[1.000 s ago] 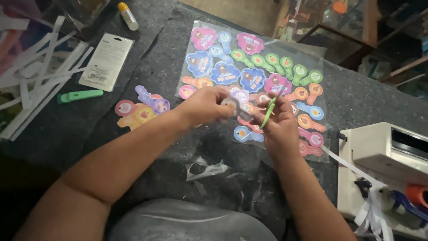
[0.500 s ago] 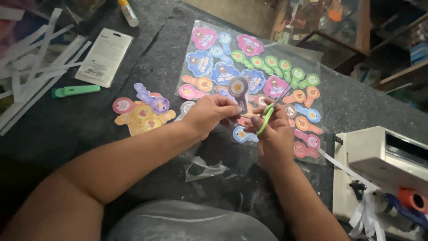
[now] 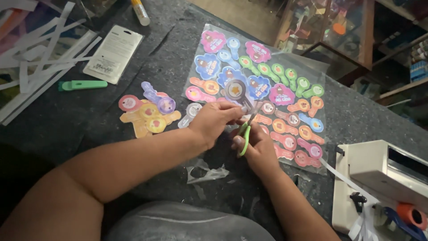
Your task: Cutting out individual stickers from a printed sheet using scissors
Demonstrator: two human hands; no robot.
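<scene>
My left hand pinches a small grey key-shaped cutout with a round head and a yellow star, holding it upright over the sheet. My right hand grips green-handled scissors, their blades pointing up at the cutout's stem. Under both hands lies a clear laminated sheet printed with several colourful key and flower shapes. A pile of cut-out keys lies left of my left hand on the dark felt table.
A green utility cutter, a white card package, a glue stick and white paper strips lie at the left. A white machine stands at the right. Clear plastic scraps lie near me.
My hands have come lower and closer to me. The grey cutout has turned upright in my left hand, and the scissors have dropped beneath it.
</scene>
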